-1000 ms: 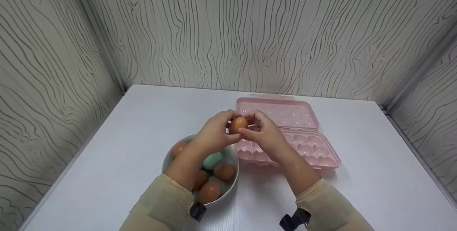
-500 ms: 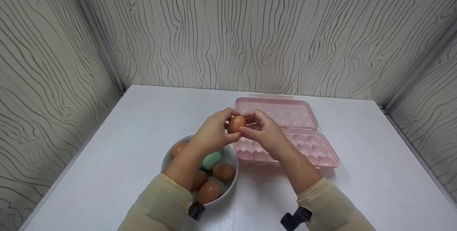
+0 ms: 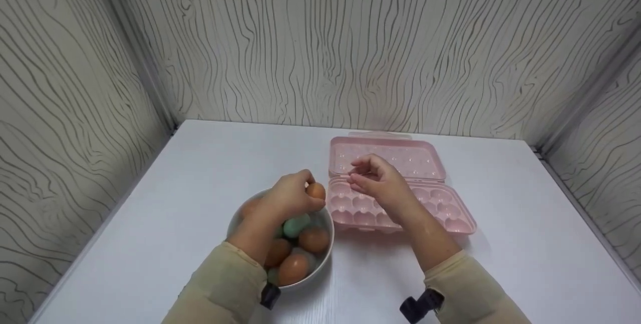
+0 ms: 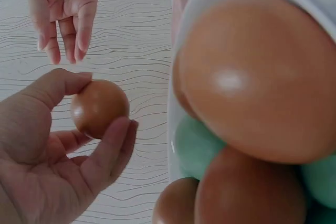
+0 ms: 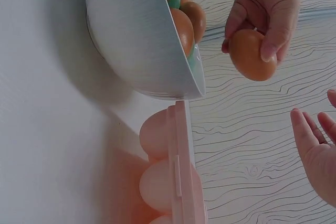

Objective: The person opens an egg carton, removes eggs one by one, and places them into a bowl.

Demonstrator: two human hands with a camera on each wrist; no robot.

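Note:
My left hand [image 3: 291, 195] pinches a brown egg [image 3: 316, 191] between thumb and fingers, over the far rim of a white bowl [image 3: 329, 254]. In the left wrist view the same egg [image 4: 100, 109] shows between thumb and fingertips. Brown eggs [image 3: 294, 269] and a green egg [image 3: 297, 225] fill the bowl beneath the left forearm. Above the opened pink egg carton [image 3: 459, 226], my right hand [image 3: 380, 181] holds nothing, its fingers relaxed and apart. The right wrist view shows that hand [image 5: 317, 153] below and to the side of the held egg.
The carton's lid [image 3: 400, 158] lies folded back toward the patterned wall [image 3: 325, 53], and the visible cups hold no eggs. The bowl stands close to the carton's left side on a white table [image 3: 210, 164].
The right hand has let go of the egg that both hands held and moved slightly right. With the egg, the left hand has moved left and nearer, toward the bowl.

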